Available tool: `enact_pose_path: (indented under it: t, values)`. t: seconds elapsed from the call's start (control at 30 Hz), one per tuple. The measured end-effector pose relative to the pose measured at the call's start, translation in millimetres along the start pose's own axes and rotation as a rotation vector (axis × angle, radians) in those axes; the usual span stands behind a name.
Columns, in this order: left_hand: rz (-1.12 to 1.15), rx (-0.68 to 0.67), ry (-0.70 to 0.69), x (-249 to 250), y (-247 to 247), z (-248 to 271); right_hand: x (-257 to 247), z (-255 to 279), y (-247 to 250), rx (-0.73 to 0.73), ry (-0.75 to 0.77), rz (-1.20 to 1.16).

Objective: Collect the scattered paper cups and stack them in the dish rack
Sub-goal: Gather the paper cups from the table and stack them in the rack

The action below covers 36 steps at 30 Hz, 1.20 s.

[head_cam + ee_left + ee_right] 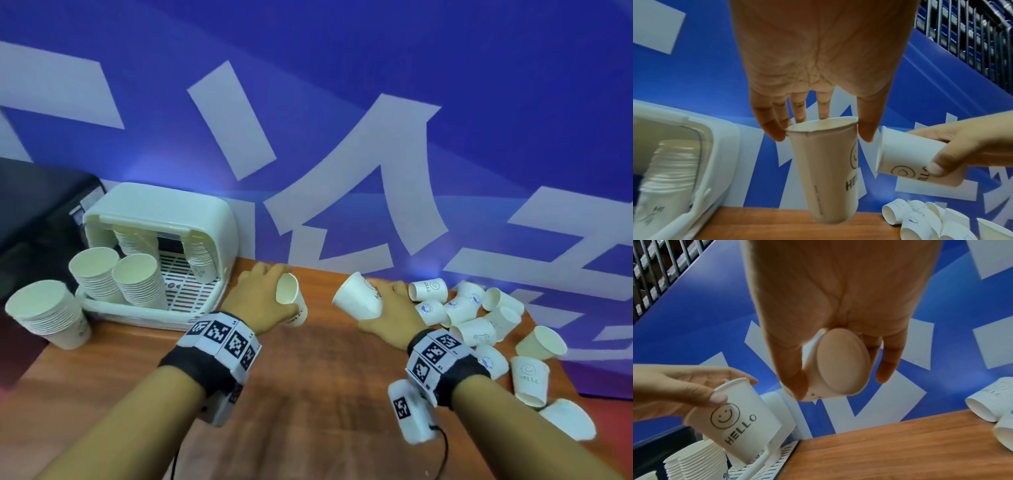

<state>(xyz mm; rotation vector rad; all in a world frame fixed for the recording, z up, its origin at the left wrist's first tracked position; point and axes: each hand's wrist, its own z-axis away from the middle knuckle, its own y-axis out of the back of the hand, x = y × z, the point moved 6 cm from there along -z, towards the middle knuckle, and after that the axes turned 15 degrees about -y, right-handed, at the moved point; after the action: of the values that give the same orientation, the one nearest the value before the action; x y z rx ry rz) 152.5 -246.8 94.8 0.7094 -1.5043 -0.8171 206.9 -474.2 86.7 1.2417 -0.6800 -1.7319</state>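
Note:
My left hand [263, 294] grips a white paper cup [291, 301] by its rim, mouth toward me, above the wooden table just right of the dish rack [144, 308]. The left wrist view shows that cup [826, 170] hanging from my fingertips. My right hand [390, 308] holds a second cup [359, 296] on its side, mouth pointing left toward the first; its base [840, 363] faces the right wrist camera. Several stacks of cups [137, 284] stand in the rack. Several loose cups [476, 315] lie scattered at the table's right end.
A separate cup stack [51, 315] stands on the table left of the rack. A dark box [37, 205] sits behind it. The blue and white wall [342, 137] closes the table's far edge. Bare wooden tabletop [325, 394] lies between my forearms.

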Motion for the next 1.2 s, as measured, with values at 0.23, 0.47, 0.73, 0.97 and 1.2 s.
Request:
enact_pose_path:
  t: [0.23,0.47,0.73,0.97,1.2]
  values:
    - [-0.024,-0.004,0.076,-24,9,14,-26,-19,-31,-0.128,0.072,-0.102]
    - [-0.056,-0.021,0.126,-64,37,33,-65,-18,-63,-0.122,0.069,-0.006]
    - [-0.054,0.009,0.055,-125,99,44,-144,-12,-76,-0.083,0.09,-0.04]
    - [-0.054,0.055,0.041,-216,175,66,-257,0,-155,-0.062,0.147,0.041]
    - [-0.06,0.072,0.053,-264,208,70,-299,11,-183,-0.034,0.154,-0.013]
